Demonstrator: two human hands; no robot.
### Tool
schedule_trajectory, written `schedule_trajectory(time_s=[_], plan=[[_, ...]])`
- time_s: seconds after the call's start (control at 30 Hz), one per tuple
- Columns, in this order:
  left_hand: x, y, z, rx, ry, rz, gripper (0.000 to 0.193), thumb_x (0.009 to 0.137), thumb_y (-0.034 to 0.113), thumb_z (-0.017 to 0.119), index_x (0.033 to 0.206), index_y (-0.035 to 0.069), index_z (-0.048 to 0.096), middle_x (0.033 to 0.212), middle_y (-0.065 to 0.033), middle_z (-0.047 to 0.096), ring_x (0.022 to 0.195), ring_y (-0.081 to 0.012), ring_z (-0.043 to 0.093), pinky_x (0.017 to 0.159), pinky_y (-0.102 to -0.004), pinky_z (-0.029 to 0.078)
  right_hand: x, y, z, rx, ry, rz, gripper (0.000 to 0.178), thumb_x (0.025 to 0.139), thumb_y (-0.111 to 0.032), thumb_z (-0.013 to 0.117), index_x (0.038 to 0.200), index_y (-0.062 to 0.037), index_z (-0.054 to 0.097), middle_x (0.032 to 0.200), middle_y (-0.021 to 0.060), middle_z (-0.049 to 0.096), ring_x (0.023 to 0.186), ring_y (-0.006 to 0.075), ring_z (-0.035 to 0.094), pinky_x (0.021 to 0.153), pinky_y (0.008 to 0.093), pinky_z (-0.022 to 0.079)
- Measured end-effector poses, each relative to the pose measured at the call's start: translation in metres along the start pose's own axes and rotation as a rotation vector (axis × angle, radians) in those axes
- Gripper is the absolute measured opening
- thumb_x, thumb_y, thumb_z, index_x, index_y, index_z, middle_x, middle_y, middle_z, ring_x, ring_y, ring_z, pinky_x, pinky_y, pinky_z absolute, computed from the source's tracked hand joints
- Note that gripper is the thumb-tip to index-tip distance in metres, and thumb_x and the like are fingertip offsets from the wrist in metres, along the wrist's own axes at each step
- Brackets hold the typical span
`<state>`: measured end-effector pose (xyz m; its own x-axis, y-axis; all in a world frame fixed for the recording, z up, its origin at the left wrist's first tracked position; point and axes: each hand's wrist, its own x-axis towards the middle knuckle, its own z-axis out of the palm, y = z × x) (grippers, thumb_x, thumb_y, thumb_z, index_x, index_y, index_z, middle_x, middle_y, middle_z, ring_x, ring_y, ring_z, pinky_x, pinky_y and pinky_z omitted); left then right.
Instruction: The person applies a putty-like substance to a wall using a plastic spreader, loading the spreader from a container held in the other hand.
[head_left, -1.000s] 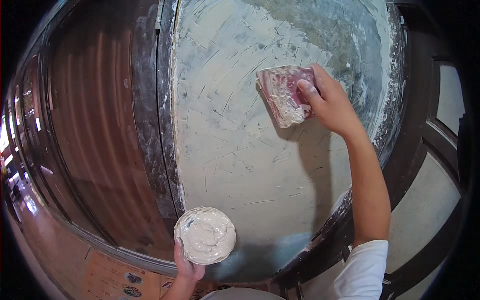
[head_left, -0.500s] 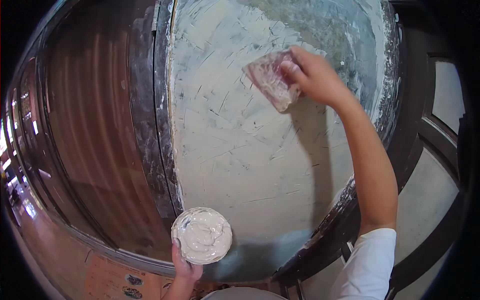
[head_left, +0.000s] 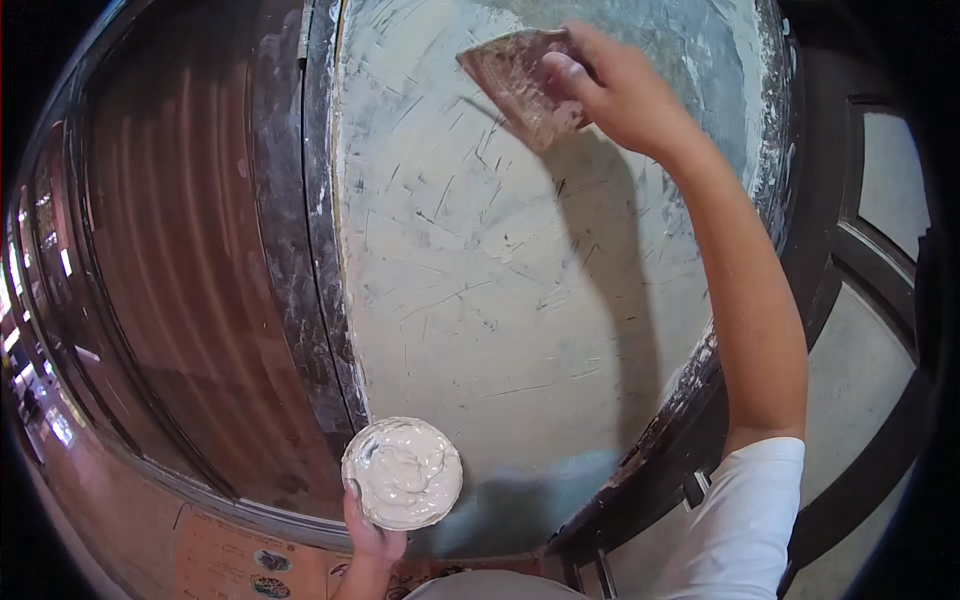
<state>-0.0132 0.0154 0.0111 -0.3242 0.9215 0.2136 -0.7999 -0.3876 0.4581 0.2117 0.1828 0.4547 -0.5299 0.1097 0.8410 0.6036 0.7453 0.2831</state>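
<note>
My right hand (head_left: 620, 90) grips a flat, reddish scraper blade (head_left: 520, 85) smeared with filler paste, thumb on its near face. The blade is tilted, up at the higher part of a wall panel (head_left: 480, 340) coated in cream filler with dark scratch lines. Whether its edge touches the panel I cannot tell. Low down on the left, my left hand (head_left: 370, 530) is closed around the side and underside of a round tub (head_left: 350, 470). Thick, glossy cream filler paste (head_left: 408, 475) fills it in swirls.
A dark, paste-smeared frame post (head_left: 290, 200) borders the panel on the left, beside a brown glossy panel (head_left: 180, 250). Dark framing with pale insets (head_left: 860, 350) stands on the right. Printed orange sheeting (head_left: 230, 560) lies on the floor at lower left.
My right hand has moved up and slightly left across the panel with the scraper blade. The left hand and the tub have hardly moved.
</note>
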Motion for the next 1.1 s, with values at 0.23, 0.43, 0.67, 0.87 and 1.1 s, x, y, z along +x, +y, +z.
schedule_trajectory(time_s=[0.23,0.43,0.67,0.87,1.1], plan=[[0.001,0.004,-0.003,-0.034,0.033,-0.030,0.060,0.100,0.047,0.040,0.144,0.006,0.038,0.146,-0.0153,0.045,0.132,-0.0323,0.046,0.111,-0.0469,0.037,0.012,-0.056,-0.023,-0.304,0.154,-0.037,0.023,0.086,-0.007,0.056,0.107,-0.0101,0.065,0.088,0.0183,0.066,0.088,0.0368,0.064,0.079,0.0499,0.048],[0.004,-0.003,-0.001,-0.024,0.023,-0.044,0.059,0.100,0.045,0.039,0.143,0.005,0.040,0.144,-0.0150,0.047,0.130,-0.0320,0.048,0.111,-0.0463,0.038,-0.001,-0.031,0.046,-0.694,0.358,-0.454,0.011,0.086,-0.022,0.063,0.092,-0.0135,0.064,0.078,0.0046,0.065,0.080,0.0249,0.064,0.064,0.0384,0.045],[-0.004,0.009,-0.020,-0.026,0.025,0.028,0.061,0.099,0.046,0.040,0.144,0.006,0.040,0.145,-0.0139,0.046,0.132,-0.0315,0.046,0.112,-0.0463,0.036,-0.067,-0.077,0.054,-0.431,0.409,-0.437,0.011,0.081,-0.022,0.066,0.092,-0.0217,0.068,0.079,-0.0029,0.064,0.075,0.0166,0.060,0.064,0.0334,0.043],[0.000,0.004,-0.016,-0.095,0.040,-0.019,0.056,0.100,0.044,0.037,0.142,0.006,0.043,0.144,-0.0138,0.047,0.131,-0.0313,0.047,0.111,-0.0459,0.037,-0.045,-0.034,0.049,-0.561,0.349,-0.225,0.033,0.075,-0.011,0.067,0.107,-0.0200,0.069,0.094,-0.0003,0.068,0.084,0.0219,0.062,0.069,0.0365,0.048],[-0.003,0.007,-0.023,0.011,0.018,0.009,0.065,0.098,0.050,0.040,0.147,0.007,0.035,0.148,-0.0137,0.043,0.135,-0.0322,0.042,0.113,-0.0466,0.034,-0.225,-0.136,0.131,-0.228,-0.154,-0.059,0.033,0.080,-0.024,0.064,0.112,-0.0248,0.067,0.108,-0.0038,0.064,0.095,0.0201,0.057,0.080,0.0442,0.040]])
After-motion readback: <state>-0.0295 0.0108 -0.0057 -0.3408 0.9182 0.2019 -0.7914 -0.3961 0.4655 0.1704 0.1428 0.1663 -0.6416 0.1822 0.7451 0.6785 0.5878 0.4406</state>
